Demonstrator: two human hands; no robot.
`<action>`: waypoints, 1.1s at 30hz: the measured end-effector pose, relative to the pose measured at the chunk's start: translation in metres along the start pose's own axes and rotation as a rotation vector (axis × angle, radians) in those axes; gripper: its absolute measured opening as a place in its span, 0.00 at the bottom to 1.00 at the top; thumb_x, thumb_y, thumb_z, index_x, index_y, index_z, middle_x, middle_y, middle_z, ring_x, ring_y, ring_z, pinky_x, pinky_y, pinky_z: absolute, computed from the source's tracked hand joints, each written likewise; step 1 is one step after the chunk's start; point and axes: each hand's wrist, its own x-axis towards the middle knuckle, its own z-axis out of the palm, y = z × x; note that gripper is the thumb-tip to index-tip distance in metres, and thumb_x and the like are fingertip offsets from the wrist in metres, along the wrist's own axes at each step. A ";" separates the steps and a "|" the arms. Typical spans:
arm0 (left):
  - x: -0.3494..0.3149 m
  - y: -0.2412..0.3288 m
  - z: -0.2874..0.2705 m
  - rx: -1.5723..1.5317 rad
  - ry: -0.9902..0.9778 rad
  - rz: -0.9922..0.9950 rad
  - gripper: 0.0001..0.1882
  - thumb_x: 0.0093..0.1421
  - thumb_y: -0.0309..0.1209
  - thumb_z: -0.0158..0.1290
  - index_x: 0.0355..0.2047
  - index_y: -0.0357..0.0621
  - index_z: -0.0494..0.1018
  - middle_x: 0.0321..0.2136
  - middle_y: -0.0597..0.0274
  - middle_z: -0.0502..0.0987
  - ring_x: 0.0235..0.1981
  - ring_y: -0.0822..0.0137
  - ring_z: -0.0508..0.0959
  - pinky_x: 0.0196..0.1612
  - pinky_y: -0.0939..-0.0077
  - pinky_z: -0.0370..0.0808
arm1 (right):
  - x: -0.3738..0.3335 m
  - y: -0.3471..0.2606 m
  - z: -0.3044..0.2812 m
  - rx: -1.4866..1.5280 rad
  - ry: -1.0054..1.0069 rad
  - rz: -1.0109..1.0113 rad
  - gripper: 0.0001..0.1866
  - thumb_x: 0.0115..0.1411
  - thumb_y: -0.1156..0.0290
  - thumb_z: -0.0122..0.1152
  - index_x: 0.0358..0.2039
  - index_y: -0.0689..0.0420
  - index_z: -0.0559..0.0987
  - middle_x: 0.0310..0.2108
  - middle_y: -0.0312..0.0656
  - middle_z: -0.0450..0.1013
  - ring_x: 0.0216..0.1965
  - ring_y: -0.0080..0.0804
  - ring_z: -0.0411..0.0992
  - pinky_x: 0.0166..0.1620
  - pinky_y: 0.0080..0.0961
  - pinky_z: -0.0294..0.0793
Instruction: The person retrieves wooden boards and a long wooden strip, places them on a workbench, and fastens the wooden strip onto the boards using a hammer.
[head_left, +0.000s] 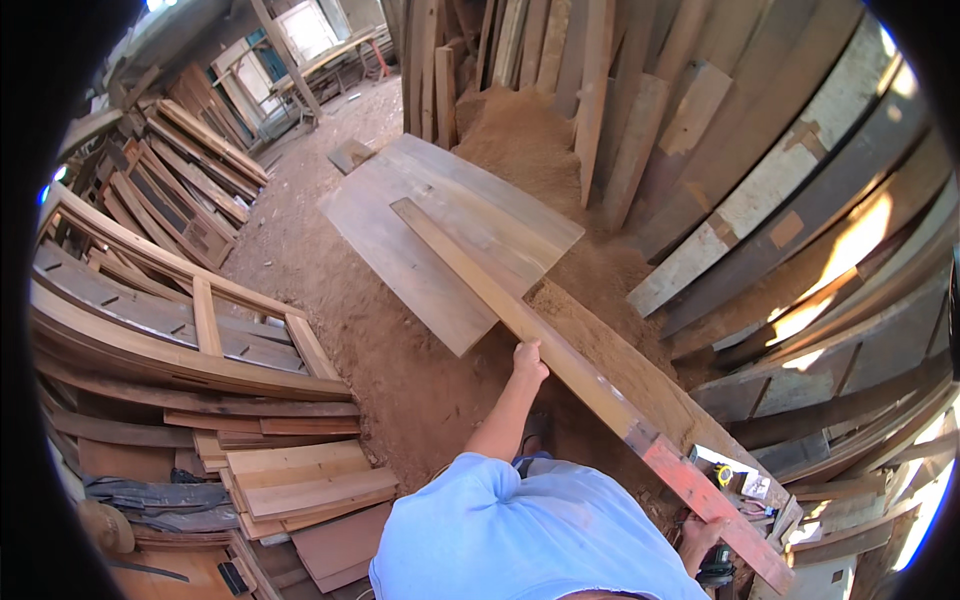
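Note:
A long wooden beam (570, 365) runs slantwise in front of me, bare yellowish wood along most of its length and painted red at the end nearest me. Its far end lies over a wide wooden panel (440, 220). My left hand (531, 360) is closed around the beam's left edge near its middle. Low at the right, my right hand (700, 535) grips the red end from the side; its fingers are partly hidden by the wood.
Beneath the beam is a sawdust-covered workbench (610, 350), with a yellow tape measure (723, 474) and small tools at its near end. Tall planks (690, 110) lean along the right. Stacked boards (305, 480) and a wooden frame (207, 315) fill the left. Sawdust (515, 130) is heaped behind the panel.

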 end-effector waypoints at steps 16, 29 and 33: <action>0.111 0.075 -0.008 0.142 0.157 -0.331 0.23 0.68 0.48 0.45 0.52 0.43 0.66 0.51 0.61 0.69 0.50 0.61 0.70 0.58 0.61 0.68 | -0.034 0.297 0.193 -0.228 -0.117 0.513 0.18 0.68 0.48 0.45 0.40 0.48 0.73 0.31 0.36 0.70 0.34 0.32 0.68 0.46 0.38 0.70; 0.197 0.169 -0.036 0.745 0.036 -0.305 0.18 0.66 0.39 0.47 0.48 0.37 0.68 0.38 0.58 0.75 0.42 0.59 0.75 0.47 0.63 0.75 | -0.050 0.344 0.246 -0.782 -0.305 0.564 0.15 0.69 0.57 0.44 0.39 0.53 0.75 0.30 0.37 0.77 0.24 0.23 0.68 0.33 0.30 0.72; 0.119 0.089 0.003 1.548 -0.156 -0.172 0.13 0.60 0.35 0.54 0.39 0.37 0.70 0.20 0.62 0.75 0.27 0.57 0.77 0.35 0.64 0.76 | -0.021 0.284 0.188 -0.924 -0.274 0.360 0.15 0.66 0.58 0.50 0.46 0.54 0.74 0.33 0.39 0.78 0.30 0.26 0.71 0.34 0.28 0.73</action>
